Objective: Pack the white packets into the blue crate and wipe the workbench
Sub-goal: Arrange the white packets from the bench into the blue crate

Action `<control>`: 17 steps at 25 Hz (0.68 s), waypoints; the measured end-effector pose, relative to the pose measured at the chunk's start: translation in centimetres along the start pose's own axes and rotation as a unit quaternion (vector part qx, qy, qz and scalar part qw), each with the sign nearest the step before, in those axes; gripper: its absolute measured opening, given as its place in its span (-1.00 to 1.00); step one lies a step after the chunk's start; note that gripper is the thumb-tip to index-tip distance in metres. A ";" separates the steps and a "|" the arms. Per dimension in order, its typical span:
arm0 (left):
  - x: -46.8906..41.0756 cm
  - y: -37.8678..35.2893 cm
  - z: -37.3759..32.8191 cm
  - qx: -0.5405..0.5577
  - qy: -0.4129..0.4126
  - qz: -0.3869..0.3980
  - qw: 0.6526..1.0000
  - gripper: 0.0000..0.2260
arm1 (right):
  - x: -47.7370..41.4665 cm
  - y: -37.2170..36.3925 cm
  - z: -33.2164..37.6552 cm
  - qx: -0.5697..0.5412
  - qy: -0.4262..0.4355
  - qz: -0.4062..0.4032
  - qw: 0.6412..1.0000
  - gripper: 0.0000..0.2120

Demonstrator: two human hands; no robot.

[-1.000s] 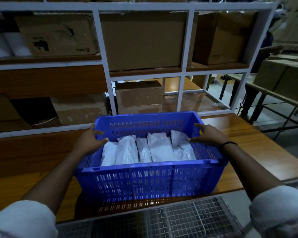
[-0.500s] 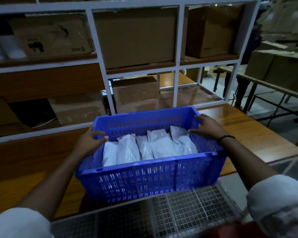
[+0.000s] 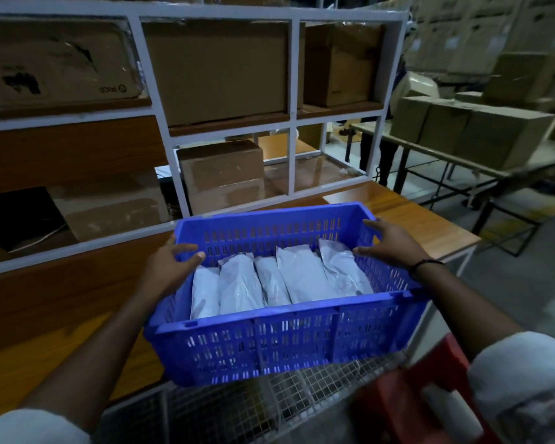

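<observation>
Blue crate point(image 3: 269, 344), arms outstretched: fingers of left hand point(image 3: 169, 265) and right hand point(image 3: 391, 245) clasp its opposite end rims.

One cardboard box point(image 3: 58, 65) has a word on it. The box sits on the top left shelf of the white rack point(image 3: 293, 72). Near its bottom right corner is a word that looks like "PICO", beside a small round sign. Labels on the far boxes point(image 3: 481, 36) are too blurry to read.

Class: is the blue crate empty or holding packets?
Holding packets: five white packets lie side by side inside the blue crate.
</observation>
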State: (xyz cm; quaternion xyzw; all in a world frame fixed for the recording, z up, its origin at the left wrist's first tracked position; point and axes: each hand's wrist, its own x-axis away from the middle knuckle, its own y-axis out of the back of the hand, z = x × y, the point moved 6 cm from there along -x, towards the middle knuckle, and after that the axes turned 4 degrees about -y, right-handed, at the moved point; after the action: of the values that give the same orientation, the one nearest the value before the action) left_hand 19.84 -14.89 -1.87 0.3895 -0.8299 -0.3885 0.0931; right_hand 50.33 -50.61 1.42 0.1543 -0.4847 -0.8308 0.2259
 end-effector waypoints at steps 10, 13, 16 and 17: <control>-1.0 -4.7 -4.5 0.053 -0.078 0.060 0.994 -0.61 | 9.0 3.3 -6.6 0.016 -0.083 -0.062 0.994 -0.15; -1.2 -6.8 -7.9 0.061 -0.117 0.083 0.988 -0.60 | 11.8 4.9 -9.4 0.011 -0.120 -0.082 0.989 -0.17; -1.2 -9.6 -11.5 0.076 -0.156 0.109 0.979 -0.60 | 14.9 6.8 -12.5 -0.002 -0.155 -0.104 0.982 -0.19; -1.0 -10.6 -12.7 0.085 -0.169 0.113 0.976 -0.60 | 15.9 7.3 -13.5 -0.004 -0.167 -0.113 0.979 -0.20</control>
State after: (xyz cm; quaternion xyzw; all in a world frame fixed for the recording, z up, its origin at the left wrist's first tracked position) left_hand 32.44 -25.62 -0.65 0.2284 -0.9022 -0.3640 -0.0380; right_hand 44.87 -72.02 0.70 0.0658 -0.4920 -0.8668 0.0473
